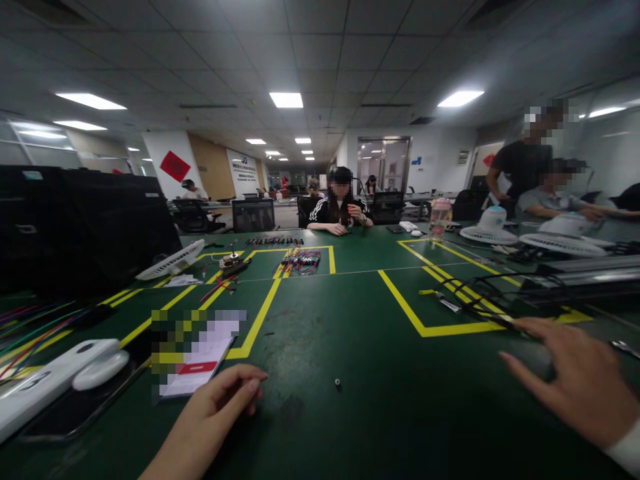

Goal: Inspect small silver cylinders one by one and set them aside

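Extending over the green table (370, 313) from the lower right, the right hand (583, 377) is found with fingers outstretched and thumb held well apart from them. Its fingertips lie at the near end of some black cables (470, 307); whether they touch cannot be told. The left hand (215, 407) is at lower centre-left, loosely curled, thumb and forefinger close together – whether anything is pinched between them cannot be told.

A small metal piece (337, 383) lies on bare table between the two hands, nearer the left and apart from both. Just beyond the left hand are papers (193, 383) bearing a red patch, partly blurred. Further left, a rounded white object (101, 370) sits beside a long white box (55, 383).

Yellow tape (400, 300) marks out areas on the surface. A bundle of coloured wires (303, 262) lies further back, left of centre. Across the table a person (333, 213) is seated, one hand raised with something orange in it. A drinking bottle (440, 220) stands at the far right – two white fans (490, 227) are beside it.
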`<state>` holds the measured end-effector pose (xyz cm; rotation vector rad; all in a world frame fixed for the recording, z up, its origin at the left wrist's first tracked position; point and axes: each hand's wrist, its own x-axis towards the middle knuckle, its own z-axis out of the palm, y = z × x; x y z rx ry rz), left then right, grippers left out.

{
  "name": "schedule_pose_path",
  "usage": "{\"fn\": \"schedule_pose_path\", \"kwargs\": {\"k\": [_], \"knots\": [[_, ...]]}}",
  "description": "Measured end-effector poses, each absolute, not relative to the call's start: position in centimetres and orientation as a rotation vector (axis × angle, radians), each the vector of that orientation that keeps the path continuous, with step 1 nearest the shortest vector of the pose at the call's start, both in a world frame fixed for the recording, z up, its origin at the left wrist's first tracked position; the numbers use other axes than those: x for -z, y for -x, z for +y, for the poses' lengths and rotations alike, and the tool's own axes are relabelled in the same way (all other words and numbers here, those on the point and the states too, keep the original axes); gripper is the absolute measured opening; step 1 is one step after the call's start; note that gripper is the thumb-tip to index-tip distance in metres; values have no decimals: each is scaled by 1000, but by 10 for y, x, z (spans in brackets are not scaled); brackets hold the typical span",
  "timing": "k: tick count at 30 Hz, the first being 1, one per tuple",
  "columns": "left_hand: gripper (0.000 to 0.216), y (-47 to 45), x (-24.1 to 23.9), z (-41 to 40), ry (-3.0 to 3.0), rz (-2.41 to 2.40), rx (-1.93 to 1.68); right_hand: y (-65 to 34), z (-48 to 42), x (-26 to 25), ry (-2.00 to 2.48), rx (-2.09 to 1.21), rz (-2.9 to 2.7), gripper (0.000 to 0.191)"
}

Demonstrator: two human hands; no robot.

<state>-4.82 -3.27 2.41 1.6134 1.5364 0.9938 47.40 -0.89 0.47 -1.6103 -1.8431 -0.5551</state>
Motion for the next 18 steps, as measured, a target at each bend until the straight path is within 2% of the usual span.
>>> {"fn": "schedule_pose_path", "kwargs": {"k": [2,5,10,12,16,18], "knots": [[21,48,-25,-33,-1602,1538,-991,-420,-9,-7,1418,473,-2068,43],[20,47,-27,-32,-1576,1498,-1014,-347,-7,-6,1204,152,-2228,34],[18,49,-26,-32,-1573,1471,-1026,-266,-3,-16,981,-281,-2434,40],[18,50,-25,-31,-1591,1496,-1007,-248,2,-19,914,-345,-2493,41],[19,53,-21,-29,-1608,1497,-993,-231,11,-15,856,-371,-2521,22],[19,54,-18,-28,-1601,1479,-1003,-233,12,-11,837,-379,-2502,19]]}}
